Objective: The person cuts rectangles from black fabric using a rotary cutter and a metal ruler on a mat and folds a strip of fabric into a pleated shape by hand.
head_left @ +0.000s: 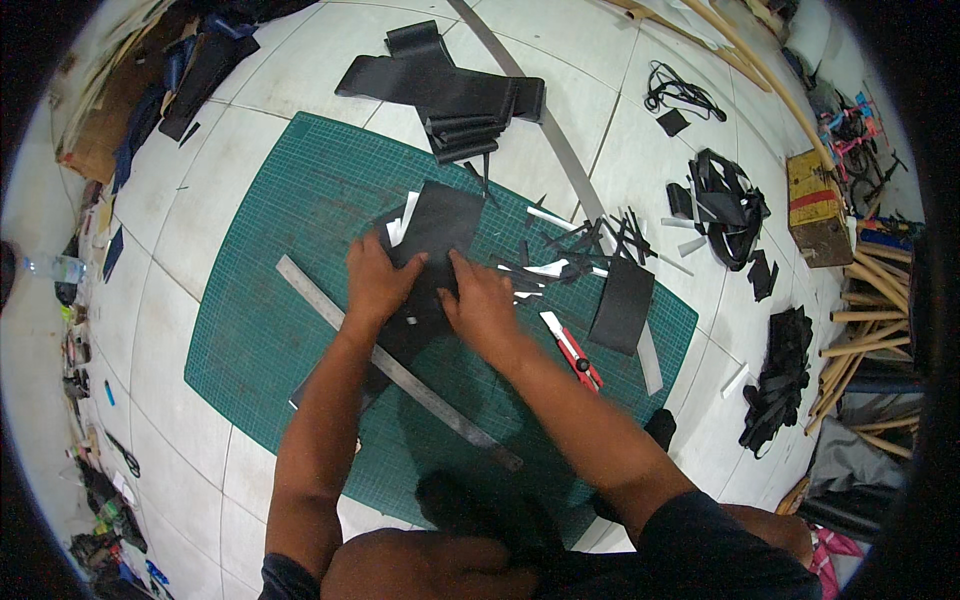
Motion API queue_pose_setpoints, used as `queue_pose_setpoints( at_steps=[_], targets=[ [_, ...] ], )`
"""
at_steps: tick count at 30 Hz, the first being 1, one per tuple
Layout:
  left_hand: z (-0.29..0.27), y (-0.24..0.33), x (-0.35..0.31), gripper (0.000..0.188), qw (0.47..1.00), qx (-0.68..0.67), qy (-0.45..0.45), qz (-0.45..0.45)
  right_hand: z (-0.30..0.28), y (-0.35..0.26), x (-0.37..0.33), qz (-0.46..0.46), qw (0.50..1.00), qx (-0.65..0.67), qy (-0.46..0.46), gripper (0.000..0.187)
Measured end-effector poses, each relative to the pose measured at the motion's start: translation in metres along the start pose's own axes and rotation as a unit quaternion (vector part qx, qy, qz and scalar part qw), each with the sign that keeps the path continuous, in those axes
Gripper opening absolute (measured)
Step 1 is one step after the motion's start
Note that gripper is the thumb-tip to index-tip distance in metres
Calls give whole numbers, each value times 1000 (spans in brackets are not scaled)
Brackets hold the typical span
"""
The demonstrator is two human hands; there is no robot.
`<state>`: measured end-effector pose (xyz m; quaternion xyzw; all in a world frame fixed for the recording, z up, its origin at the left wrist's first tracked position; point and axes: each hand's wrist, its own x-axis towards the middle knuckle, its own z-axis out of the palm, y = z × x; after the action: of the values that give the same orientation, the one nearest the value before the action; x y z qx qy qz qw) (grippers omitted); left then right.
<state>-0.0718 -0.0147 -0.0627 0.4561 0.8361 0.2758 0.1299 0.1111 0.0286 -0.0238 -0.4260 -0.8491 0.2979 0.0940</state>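
Note:
A black rectangular sheet (448,212), leather-like, lies over other black material and a white piece (402,220) on the green cutting mat (250,230). My left hand (378,285) holds its left side, thumb pointing inward. At its lower right edge my right hand (482,308) grips it between thumb and fingers; the exact contact is partly hidden. A steel ruler (400,370) slants across the mat beneath my left forearm. To the right of my right hand rests a red cutter knife (572,352). Another black rectangle (622,305) lies beyond it.
Black and white offcuts (560,262) litter the mat's right side. Long black strips (440,85) and a long metal straightedge (550,130) lie at the far side. Bundled black strips (720,205) sit on the tiled floor at right, near a yellow box (818,205) and cardboard tubes (865,330).

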Motion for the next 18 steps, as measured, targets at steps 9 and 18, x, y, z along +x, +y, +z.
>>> queue_pose_setpoints(
  at_steps=[9,18],
  targets=[
    [-19,40,-23,87,985,106,-69,-119,-30,50,-23,-83,985,-111,105,48],
    [-11,37,-27,82,988,79,-59,-119,-96,128,-14,-91,950,-279,111,28]
  ],
)
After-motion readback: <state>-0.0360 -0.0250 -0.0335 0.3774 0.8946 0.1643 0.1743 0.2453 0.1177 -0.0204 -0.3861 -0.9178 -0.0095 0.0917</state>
